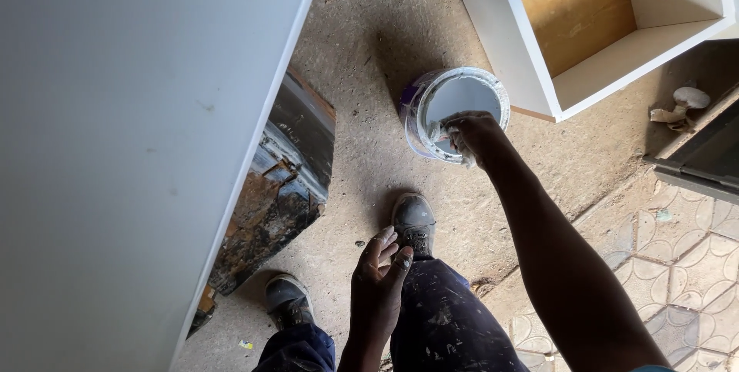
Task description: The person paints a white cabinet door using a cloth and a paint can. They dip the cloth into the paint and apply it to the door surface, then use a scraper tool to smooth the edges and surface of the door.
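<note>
Nearest the camera, the left hand [379, 279] hangs free above the paint-spattered trouser leg [443, 318], its fingers loosely together and slightly curled, gripping nothing, with pale smears on the fingertips. Below it two worn shoes [414, 222] stand on the rough concrete floor [362, 149]. Farther out, the right hand [471, 135] reaches down to the paint bucket [419, 110] that sits on the floor just beside the white cabinet box [531, 72]; its fingers are bunched tight on a pale, paint-soaked rag [453, 139] at the near rim. The rag looks soft, limp and wet, so it probably slips and drips unless held wadded in the fist as it is here. The bucket holds smooth white paint [466, 97] well up its walls; I judge it fairly heavy and sloshy, best gripped by the rim with both hands, as no handle shows clearly. To the left a large white panel [138, 149] rests over a scuffed dark board [285, 187]. Farthest, the open cabinet box shows a bare wooden back and holds nothing.
</note>
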